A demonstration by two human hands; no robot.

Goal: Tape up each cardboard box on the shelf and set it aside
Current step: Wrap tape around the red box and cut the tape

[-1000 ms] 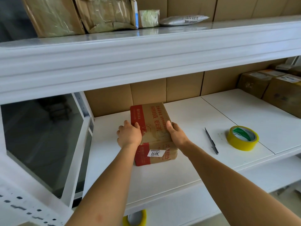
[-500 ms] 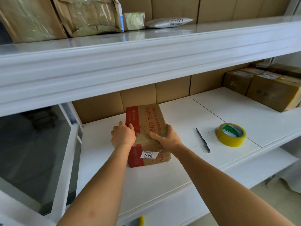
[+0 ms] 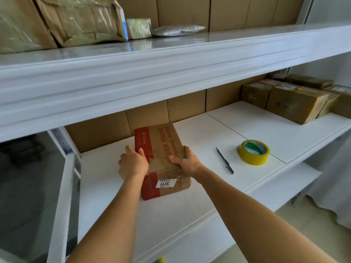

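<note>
A brown cardboard box (image 3: 161, 141) with red print and a white "3011" label sits on the white shelf (image 3: 106, 196). My left hand (image 3: 133, 165) grips its left side, fingers curled over the top edge. On the right side, my right hand (image 3: 185, 161) clasps the box, thumb pressing on top. A yellow tape roll (image 3: 254, 152) lies flat on the shelf to the right. Between box and roll lies a dark blade (image 3: 224, 162).
Several taped brown boxes (image 3: 292, 103) are stacked at the shelf's far right. The upper shelf (image 3: 171, 59) overhangs close above and holds wrapped parcels (image 3: 81, 19). Cardboard panels line the back. A white upright post (image 3: 60, 196) stands at the left.
My right hand has slid from the box's right side to grip over its top near edge. The view has shifted left, showing more of the stacked boxes.
</note>
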